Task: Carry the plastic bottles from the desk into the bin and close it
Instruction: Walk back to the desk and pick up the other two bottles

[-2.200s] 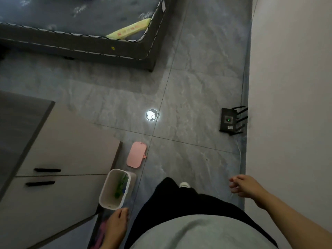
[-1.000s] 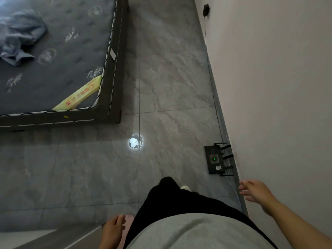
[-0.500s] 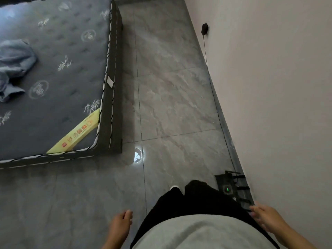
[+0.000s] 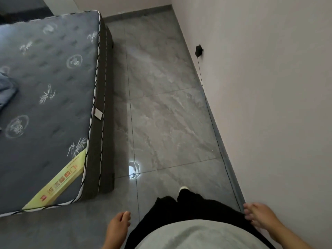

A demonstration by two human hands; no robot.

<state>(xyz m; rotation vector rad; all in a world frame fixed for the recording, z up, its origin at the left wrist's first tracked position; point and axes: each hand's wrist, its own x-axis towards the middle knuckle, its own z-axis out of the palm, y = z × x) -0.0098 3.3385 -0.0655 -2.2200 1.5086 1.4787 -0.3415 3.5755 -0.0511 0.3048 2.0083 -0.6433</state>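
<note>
Bottles, desk and bin are all out of view at this moment, so where they stand cannot be told from this picture. Both hands are empty. The left hand [image 4: 117, 229] hangs at the bottom centre of the frame with its fingers loosely curled together, holding nothing. The right hand [image 4: 258, 215] sits at the lower right, close to the wall [image 4: 269, 105], its fingers relaxed and slightly apart, also holding nothing.

Between the hands are the person's grey top and black trousers, with one foot stepping forward onto the grey tiled floor [image 4: 161, 114]. A bright round reflection [image 4: 133, 169] lies on the tiles just ahead of that foot. A mattress [image 4: 45, 105] on a dark frame fills the left side of the frame, with a yellow-green label strip [image 4: 59, 182] across its near corner and a bit of blue cloth [image 4: 6, 90] at the far left edge. On the wall at the upper right a small black plug [image 4: 198, 50] sits with a thin cable [image 4: 212, 119] running down along the skirting.

My judgement is that the person is walking between places with nothing carried, most likely on the way to collect bottles. The next move calls for bringing the desk into view, then closing a hand around a bottle there.
</note>
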